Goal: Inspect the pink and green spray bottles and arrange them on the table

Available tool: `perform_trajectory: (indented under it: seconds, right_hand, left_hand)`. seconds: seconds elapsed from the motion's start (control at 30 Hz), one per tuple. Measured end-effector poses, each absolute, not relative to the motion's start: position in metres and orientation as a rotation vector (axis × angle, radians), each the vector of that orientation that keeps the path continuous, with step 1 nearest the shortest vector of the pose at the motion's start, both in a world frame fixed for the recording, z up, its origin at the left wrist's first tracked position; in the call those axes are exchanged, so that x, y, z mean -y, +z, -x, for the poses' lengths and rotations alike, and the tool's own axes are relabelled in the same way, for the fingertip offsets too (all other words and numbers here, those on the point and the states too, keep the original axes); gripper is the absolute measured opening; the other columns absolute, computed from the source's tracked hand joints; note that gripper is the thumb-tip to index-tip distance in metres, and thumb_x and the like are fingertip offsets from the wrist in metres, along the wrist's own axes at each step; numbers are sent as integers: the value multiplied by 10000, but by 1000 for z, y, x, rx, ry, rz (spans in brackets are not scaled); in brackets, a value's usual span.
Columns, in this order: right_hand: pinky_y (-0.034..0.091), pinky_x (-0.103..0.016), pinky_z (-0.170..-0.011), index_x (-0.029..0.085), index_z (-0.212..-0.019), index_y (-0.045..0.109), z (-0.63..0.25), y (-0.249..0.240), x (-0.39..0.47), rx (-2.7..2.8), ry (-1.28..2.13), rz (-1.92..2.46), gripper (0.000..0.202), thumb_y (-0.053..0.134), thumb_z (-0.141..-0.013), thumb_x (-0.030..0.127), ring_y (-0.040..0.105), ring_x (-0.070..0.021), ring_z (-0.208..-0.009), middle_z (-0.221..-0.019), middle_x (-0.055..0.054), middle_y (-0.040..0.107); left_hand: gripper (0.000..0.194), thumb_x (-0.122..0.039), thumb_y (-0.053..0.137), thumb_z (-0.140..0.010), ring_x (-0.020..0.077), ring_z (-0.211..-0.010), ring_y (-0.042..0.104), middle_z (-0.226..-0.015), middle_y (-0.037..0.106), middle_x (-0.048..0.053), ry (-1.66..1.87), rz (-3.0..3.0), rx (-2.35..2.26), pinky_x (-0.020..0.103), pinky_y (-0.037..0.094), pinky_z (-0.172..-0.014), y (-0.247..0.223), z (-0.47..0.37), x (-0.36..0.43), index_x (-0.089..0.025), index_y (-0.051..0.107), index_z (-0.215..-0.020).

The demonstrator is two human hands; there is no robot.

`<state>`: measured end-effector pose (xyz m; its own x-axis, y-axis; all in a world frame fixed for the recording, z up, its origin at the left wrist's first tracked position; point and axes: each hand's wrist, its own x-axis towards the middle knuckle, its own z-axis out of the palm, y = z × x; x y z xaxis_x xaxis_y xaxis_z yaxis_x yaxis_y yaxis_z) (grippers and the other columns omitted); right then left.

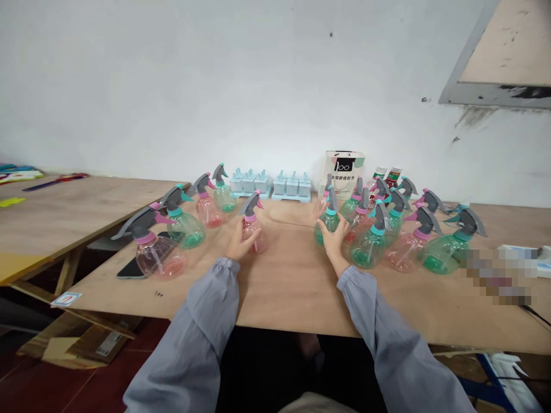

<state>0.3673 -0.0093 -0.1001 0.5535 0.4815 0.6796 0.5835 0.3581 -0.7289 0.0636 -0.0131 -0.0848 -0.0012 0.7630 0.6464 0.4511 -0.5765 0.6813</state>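
My left hand [241,240] is wrapped round the body of a pink spray bottle [257,235] with a grey and pink trigger head, upright at the table's middle. My right hand [333,236] grips a green spray bottle [319,234] with a turquoise collar, at the near side of the right-hand group. Close beside that hand stands another green spray bottle [365,252], with a pink spray bottle [404,252] further right. Left of my left hand are a large pink spray bottle [161,258] and a green spray bottle [187,228].
Two light-blue popsicle moulds [291,189] stand along the wall, beside a printed paper bag [340,182]. A dark phone [132,268] lies partly behind the left pink bottle. Another table [86,212] adjoins at left. A blurred patch [495,278] hides something at right.
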Motion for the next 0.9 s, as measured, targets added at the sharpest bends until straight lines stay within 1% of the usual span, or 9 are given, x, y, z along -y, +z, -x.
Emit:
perform_trajectory:
  seconds: [0.2,0.27,0.37,0.47,0.53,0.6,0.67,0.8,0.9]
  right_hand:
    - [369,-539,-1092,179,-1283,518,-367,-99,6,1054,-37,1230,733,687,-758,662,467,-326,-1267,-1251,-166,539]
    - [341,-554,-1124,180,-1317,483,-365,-99,12,1061,-16,1186,761,690,-761,657,455,-325,-1299,-1307,-172,528]
    - [296,-553,-1178,203,-1398,398,-357,-99,32,1079,8,1124,786,690,-794,611,404,-308,-1381,-1418,-170,459]
    - [318,-541,-1181,234,-1414,359,-341,-96,62,1147,-9,1009,664,631,-879,520,403,-279,-1404,-1442,-155,428]
    - [372,-529,-1148,248,-1369,398,-323,-92,79,1283,-12,925,555,612,-904,461,466,-269,-1356,-1393,-140,474]
    - [401,-521,-1132,249,-1337,430,-303,-85,85,1437,14,875,514,625,-897,429,503,-271,-1322,-1356,-134,512]
    - [395,-522,-1143,232,-1363,414,-284,-75,81,1536,67,877,578,649,-876,438,499,-281,-1331,-1367,-148,516]
    - [408,-530,-1125,195,-1463,316,-258,-52,55,1544,182,984,854,733,-788,511,501,-313,-1316,-1421,-192,482]
    - [427,-551,-1086,174,-1460,333,-252,-45,42,1465,204,1069,958,798,-692,510,525,-348,-1264,-1343,-200,535]
  left_hand:
    - [595,-516,634,-839,290,-1223,608,-1285,628,148,1617,-1994,-1245,461,467,-1082,-84,-65,13,-186,516,-1320]
    - [597,-509,634,-844,290,-1223,609,-1284,627,150,1601,-2002,-1236,465,460,-1092,-84,-64,13,-181,506,-1327]
    - [600,-495,649,-844,279,-1228,607,-1280,631,138,1606,-1994,-1225,449,454,-1103,-85,-62,12,-194,498,-1341]
    - [615,-503,658,-840,281,-1252,593,-1307,620,133,1621,-1961,-1195,451,441,-1118,-88,-62,10,-205,494,-1353]
    - [622,-506,654,-846,284,-1276,581,-1330,609,135,1593,-1945,-1165,456,425,-1133,-91,-66,9,-205,485,-1363]
    - [631,-508,646,-855,285,-1291,574,-1346,602,142,1550,-1952,-1108,458,417,-1143,-94,-74,10,-198,469,-1376]
    - [631,-508,633,-866,291,-1280,583,-1344,608,152,1499,-2006,-1031,468,427,-1133,-96,-86,14,-186,461,-1380]
    - [582,-457,583,-893,317,-1268,587,-1344,614,170,1408,-2258,-860,514,434,-1122,-96,-113,25,-170,461,-1384]
    - [584,-440,605,-855,359,-1238,598,-1287,638,190,1316,-2472,-850,561,437,-1105,-96,-122,29,-154,500,-1354]
